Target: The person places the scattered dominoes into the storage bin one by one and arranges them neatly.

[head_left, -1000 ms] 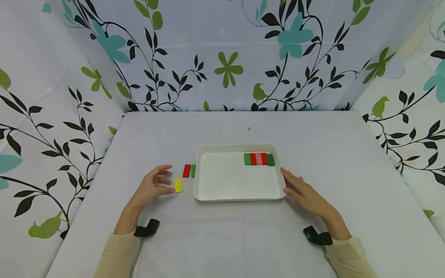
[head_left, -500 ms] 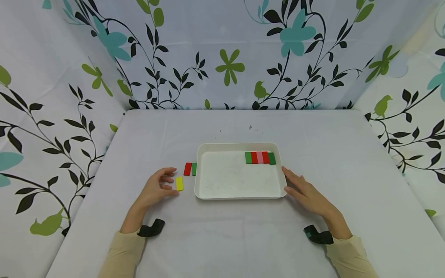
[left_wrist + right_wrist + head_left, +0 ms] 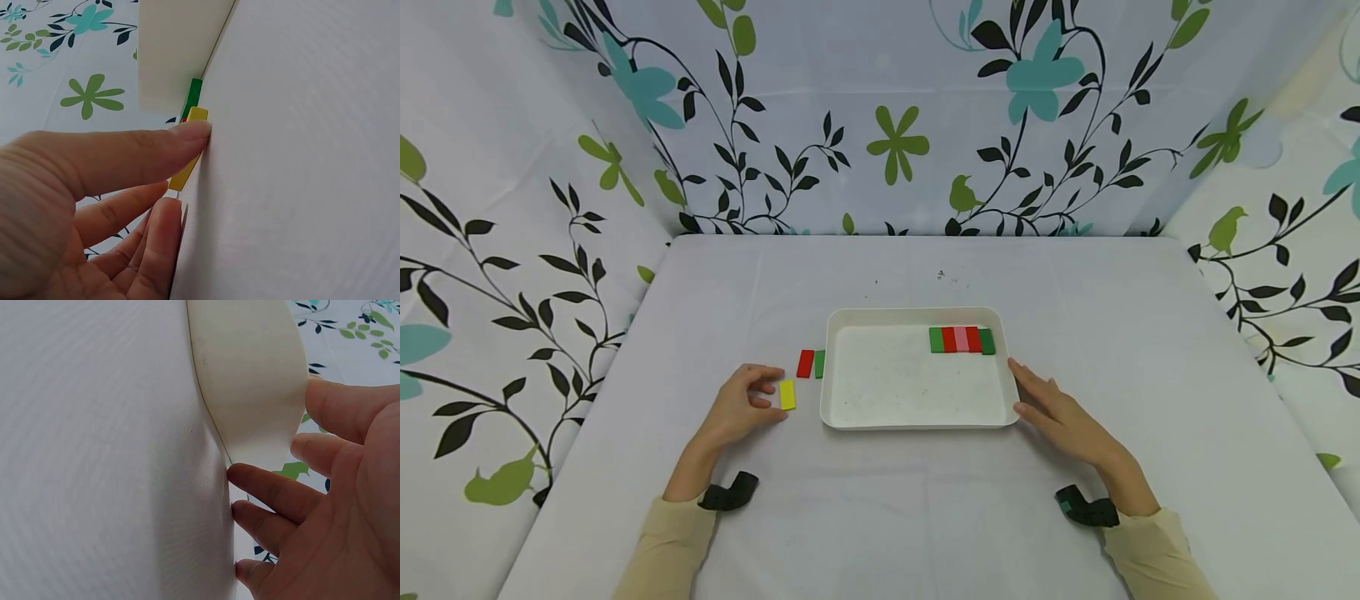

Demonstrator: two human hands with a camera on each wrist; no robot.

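Observation:
A yellow tile (image 3: 787, 395) lies flat on the table, left of a white tray (image 3: 880, 421). My left hand (image 3: 737, 408) is beside it, the thumb tip near its front end and the index fingertip near its back end; no firm pinch shows. From the left wrist, the thumb (image 3: 144, 153) covers part of the yellow tile. Behind it lie a red tile (image 3: 805, 364) and a green tile (image 3: 819, 364), the latter partly hidden by the tray. My right hand (image 3: 1067, 425) touches the tray's right end with extended fingertips (image 3: 303, 447).
Inside the tray, near its back right corner, a row of green, red and pink tiles (image 3: 961, 340) lies side by side. The table (image 3: 895, 525) is covered in white cloth. Patterned curtains (image 3: 775, 108) hang behind it and at both sides.
The left hand has moved slightly right, its thumb and index finger coming round the ends of the yellow tile. My right hand stays at the tray. The head view has shifted a little.

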